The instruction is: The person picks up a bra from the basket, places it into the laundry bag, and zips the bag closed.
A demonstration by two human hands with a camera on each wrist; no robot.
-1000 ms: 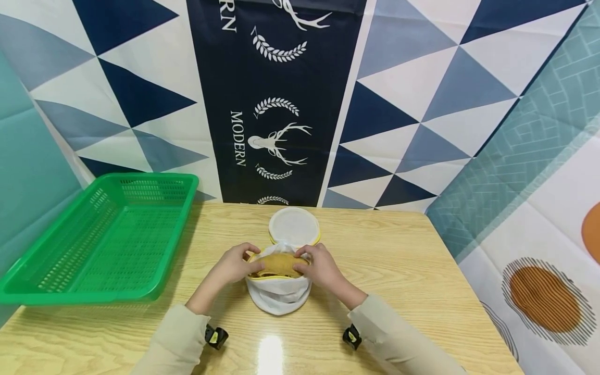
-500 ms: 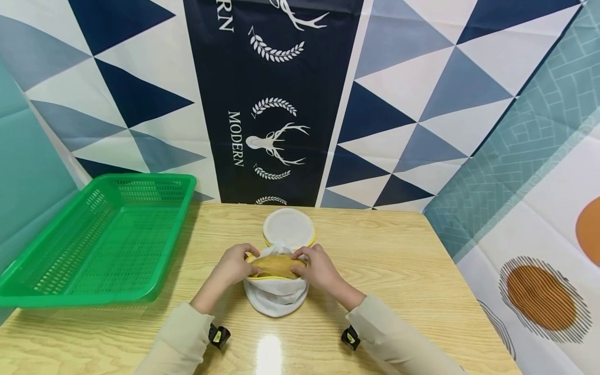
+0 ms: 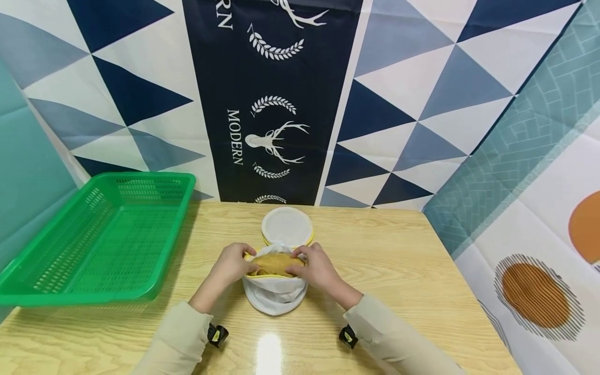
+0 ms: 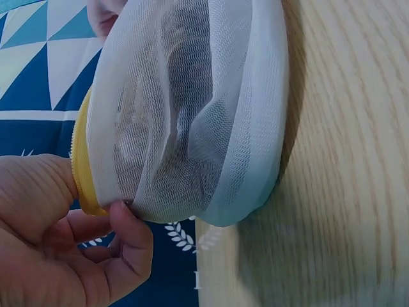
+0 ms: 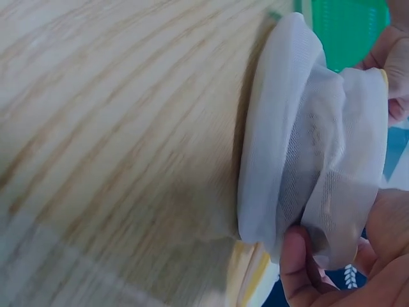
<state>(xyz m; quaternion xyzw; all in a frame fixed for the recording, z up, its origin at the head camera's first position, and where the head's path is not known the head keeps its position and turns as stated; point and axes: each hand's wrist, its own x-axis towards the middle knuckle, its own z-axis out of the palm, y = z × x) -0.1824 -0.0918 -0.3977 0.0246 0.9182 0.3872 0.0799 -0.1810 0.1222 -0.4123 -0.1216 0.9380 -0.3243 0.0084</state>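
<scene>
A round white mesh laundry bag (image 3: 275, 299) with a yellow zip edge stands on the table, its top unzipped. Its round lid (image 3: 287, 226) is flipped back behind it. A mustard-brown item (image 3: 273, 263), which looks soft, fills the opening; the mesh and hands hide the rest. On the left side of the opening, my left hand (image 3: 233, 263) pinches the rim, curled fingers (image 4: 133, 240) against the outer mesh beside the yellow zip (image 4: 86, 166). Opposite it, my right hand (image 3: 320, 264) grips the right rim, with a fingertip (image 5: 295, 249) against the outer mesh.
A green perforated plastic basket (image 3: 126, 245) stands on the left of the wooden table (image 3: 375, 260). Patterned cloth (image 3: 276, 120) covers the wall behind the table, and more printed cloth (image 3: 525, 219) hangs along the right side.
The lid has shifted slightly left behind the bag, and the mustard-brown item sits a little differently in the opening. Both hands keep their hold on the rim.
</scene>
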